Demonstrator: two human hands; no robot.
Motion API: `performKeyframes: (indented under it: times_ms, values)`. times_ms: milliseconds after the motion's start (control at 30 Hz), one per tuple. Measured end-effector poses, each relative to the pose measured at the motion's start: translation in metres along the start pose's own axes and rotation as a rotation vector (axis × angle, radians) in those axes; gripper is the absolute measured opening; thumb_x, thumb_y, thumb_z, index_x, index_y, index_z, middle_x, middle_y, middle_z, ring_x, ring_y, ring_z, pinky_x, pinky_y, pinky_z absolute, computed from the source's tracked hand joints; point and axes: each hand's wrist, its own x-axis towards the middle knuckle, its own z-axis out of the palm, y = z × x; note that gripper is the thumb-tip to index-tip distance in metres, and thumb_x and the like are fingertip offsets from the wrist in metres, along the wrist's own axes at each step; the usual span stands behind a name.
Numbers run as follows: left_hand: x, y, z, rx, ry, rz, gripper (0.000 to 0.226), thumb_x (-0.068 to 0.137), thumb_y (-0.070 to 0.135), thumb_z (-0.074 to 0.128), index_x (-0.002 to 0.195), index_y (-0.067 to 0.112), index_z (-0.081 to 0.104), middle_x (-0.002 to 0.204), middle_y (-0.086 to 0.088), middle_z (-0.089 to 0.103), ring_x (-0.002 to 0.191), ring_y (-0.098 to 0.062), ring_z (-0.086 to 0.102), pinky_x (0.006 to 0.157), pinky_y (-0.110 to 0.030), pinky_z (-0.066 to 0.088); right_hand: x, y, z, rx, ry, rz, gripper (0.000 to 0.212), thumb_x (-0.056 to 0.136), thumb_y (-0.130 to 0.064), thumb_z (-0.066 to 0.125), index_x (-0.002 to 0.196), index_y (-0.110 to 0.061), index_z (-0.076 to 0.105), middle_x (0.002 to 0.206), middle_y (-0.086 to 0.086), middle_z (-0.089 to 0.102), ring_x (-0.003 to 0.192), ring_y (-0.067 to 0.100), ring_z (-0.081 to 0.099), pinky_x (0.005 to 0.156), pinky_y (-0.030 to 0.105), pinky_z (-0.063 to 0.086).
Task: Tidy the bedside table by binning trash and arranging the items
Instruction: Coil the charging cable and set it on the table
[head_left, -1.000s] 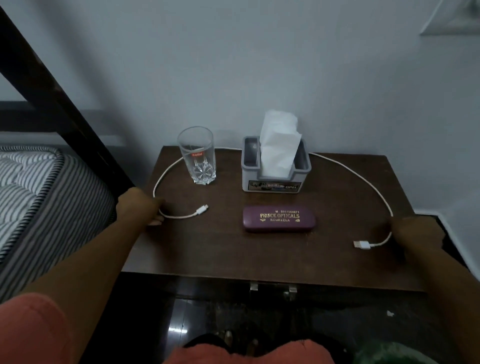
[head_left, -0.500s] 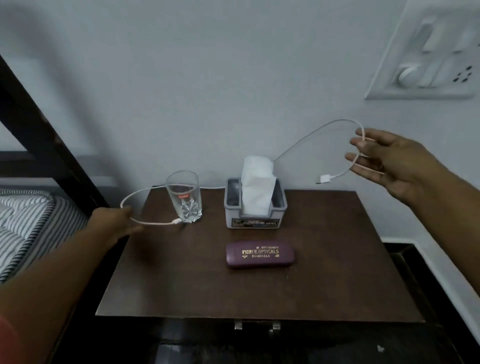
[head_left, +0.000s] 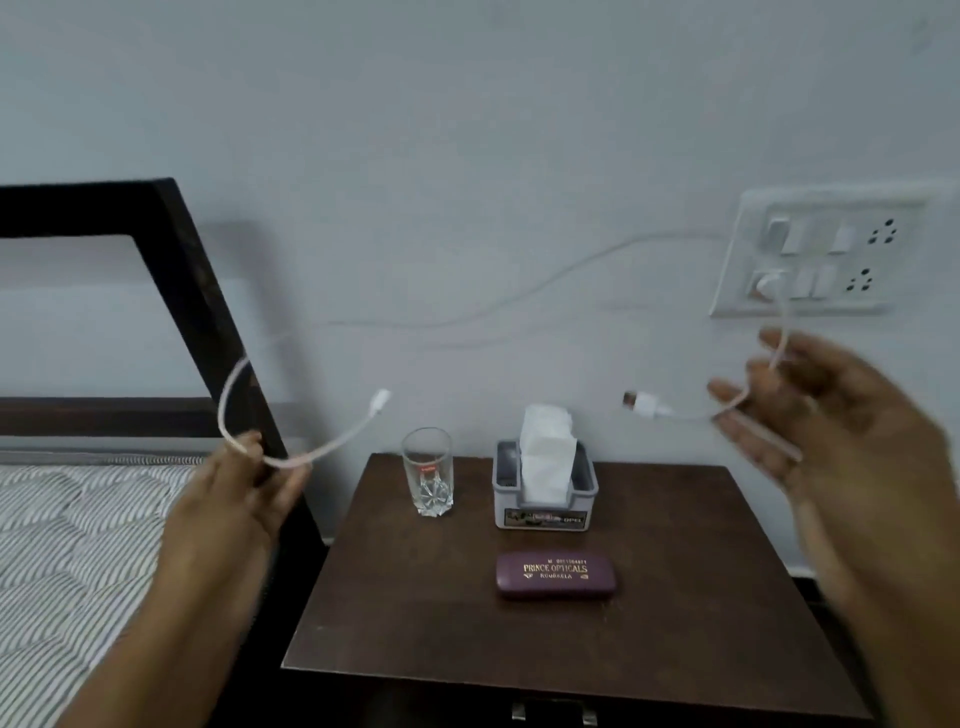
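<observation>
A white charging cable (head_left: 467, 317) stretches through the air above the dark wooden bedside table (head_left: 675, 623). My left hand (head_left: 244, 493) pinches it near the small-plug end, up over the bed's edge. My right hand (head_left: 831, 415) holds the other end, its USB plug (head_left: 641, 402) pointing left; the fingers are blurred. On the table stand a clear glass (head_left: 428, 470), a grey tissue holder (head_left: 543, 493) with white tissue sticking up, and a maroon spectacle case (head_left: 556, 576) lying flat in front of it.
A white switchboard (head_left: 821, 254) is on the wall at the right. A dark bed frame (head_left: 208, 322) and a striped mattress (head_left: 67, 545) lie to the left of the table. A drawer latch (head_left: 553, 712) shows under the table's front edge.
Both hands have lifted the cable off the table and raised its two ends into the air. The head camera has tilted up, showing more wall and the switchboard.
</observation>
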Motion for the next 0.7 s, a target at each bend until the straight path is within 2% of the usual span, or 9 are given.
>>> performKeyframes:
  times_ms: [67,167,233,300,367,467,533,600,700]
  values:
    - [-0.044,-0.013,-0.006,-0.095,0.043,-0.065,0.015,0.098,0.012,0.043,0.093,0.011,0.057,0.076,0.001,0.066,0.06,-0.004,0.069,0.055,-0.013,0.054,-0.044,0.013,0.009,0.017,0.031,0.013,0.02,0.068,-0.025,0.071,0.087,-0.023,0.069,0.082,-0.003,0.07,0.088,0.019,0.071,0.071,0.023,0.057]
    - [-0.088,-0.045,-0.016,-0.242,0.152,-0.172,0.023,0.098,0.007,0.037,0.084,0.015,0.053,0.054,0.005,0.068,0.047,-0.007,0.067,0.042,-0.016,0.052,-0.099,0.048,0.024,-0.151,0.086,0.021,0.032,0.057,-0.05,0.078,0.083,-0.031,0.072,0.083,0.005,0.069,0.078,0.018,0.071,0.077,0.039,0.058]
    - [-0.109,-0.063,-0.025,-0.272,0.165,-0.233,0.025,0.098,0.006,0.034,0.083,0.015,0.052,0.048,0.006,0.066,0.044,-0.01,0.066,0.039,-0.018,0.051,-0.126,0.077,0.027,-0.244,0.15,0.015,0.019,0.069,-0.021,0.078,0.078,-0.036,0.073,0.083,0.008,0.065,0.072,0.015,0.067,0.078,0.046,0.056]
    - [-0.121,-0.075,-0.038,-0.269,0.153,-0.275,0.026,0.098,0.005,0.034,0.083,0.015,0.052,0.047,0.005,0.066,0.043,-0.011,0.066,0.038,-0.019,0.051,-0.147,0.108,0.025,-0.306,0.218,0.011,0.042,0.071,0.0,0.074,0.072,-0.041,0.072,0.081,0.005,0.062,0.067,0.011,0.065,0.072,0.04,0.053]
    - [-0.128,-0.083,-0.051,-0.27,0.145,-0.292,0.025,0.098,0.004,0.034,0.085,0.014,0.052,0.049,0.003,0.067,0.045,-0.011,0.067,0.04,-0.019,0.052,-0.167,0.129,0.024,-0.268,0.238,0.066,0.045,0.072,0.005,0.073,0.072,-0.04,0.072,0.08,0.004,0.065,0.067,0.006,0.066,0.071,0.032,0.053]
    - [-0.135,-0.094,-0.061,-0.289,0.121,-0.319,0.023,0.098,0.003,0.034,0.087,0.013,0.053,0.056,-0.001,0.069,0.05,-0.012,0.069,0.043,-0.019,0.053,-0.185,0.162,0.016,-0.289,0.224,0.207,0.044,0.073,0.005,0.072,0.076,-0.039,0.069,0.077,0.002,0.071,0.069,-0.001,0.065,0.07,0.007,0.048]
    - [-0.138,-0.102,-0.061,-0.313,0.102,-0.346,0.023,0.098,0.001,0.033,0.087,0.011,0.052,0.061,-0.005,0.069,0.051,-0.014,0.069,0.044,-0.019,0.054,-0.187,0.175,0.01,-0.327,0.224,0.32,0.034,0.075,0.0,0.072,0.073,-0.034,0.069,0.073,-0.001,0.072,0.068,0.006,0.067,0.068,0.008,0.049]
    - [-0.139,-0.108,-0.06,-0.323,0.092,-0.358,0.021,0.098,0.001,0.034,0.087,0.009,0.05,0.062,-0.005,0.069,0.052,-0.015,0.07,0.045,-0.02,0.055,-0.18,0.184,0.004,-0.264,0.214,0.449,0.025,0.079,0.002,0.067,0.069,-0.021,0.067,0.073,0.013,0.07,0.071,0.025,0.066,0.059,0.018,0.055]
    - [-0.14,-0.114,-0.056,-0.328,0.085,-0.354,0.02,0.098,-0.001,0.034,0.087,0.008,0.048,0.081,-0.015,0.058,0.054,-0.016,0.071,0.048,-0.02,0.056,-0.165,0.19,0.0,-0.15,0.141,0.556,0.018,0.083,0.009,0.059,0.074,-0.006,0.06,0.08,0.027,0.061,0.068,0.027,0.062,0.05,0.016,0.053]
